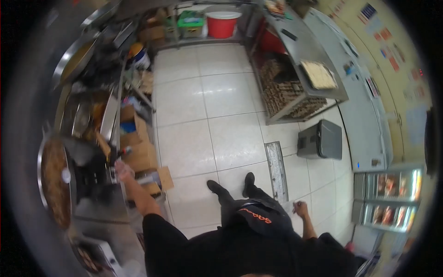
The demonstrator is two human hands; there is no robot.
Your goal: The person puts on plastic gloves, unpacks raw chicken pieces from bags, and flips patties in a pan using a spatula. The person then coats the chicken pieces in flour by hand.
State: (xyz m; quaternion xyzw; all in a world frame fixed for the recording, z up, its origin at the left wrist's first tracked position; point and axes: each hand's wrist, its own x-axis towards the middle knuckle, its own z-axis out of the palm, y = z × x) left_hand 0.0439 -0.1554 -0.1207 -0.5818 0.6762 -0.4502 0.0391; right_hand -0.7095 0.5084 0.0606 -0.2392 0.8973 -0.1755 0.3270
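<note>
My left hand [124, 170] is blurry; I can't tell how open, or if holding. Big pan [40, 177] at nine o'clock. My right hand [301, 209] curls, grip unclear; floor grate [277, 173] at eleven o'clock.

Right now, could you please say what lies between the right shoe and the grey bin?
In the head view, a metal floor strip and white tiles lie between the right shoe and grey bin.
</note>
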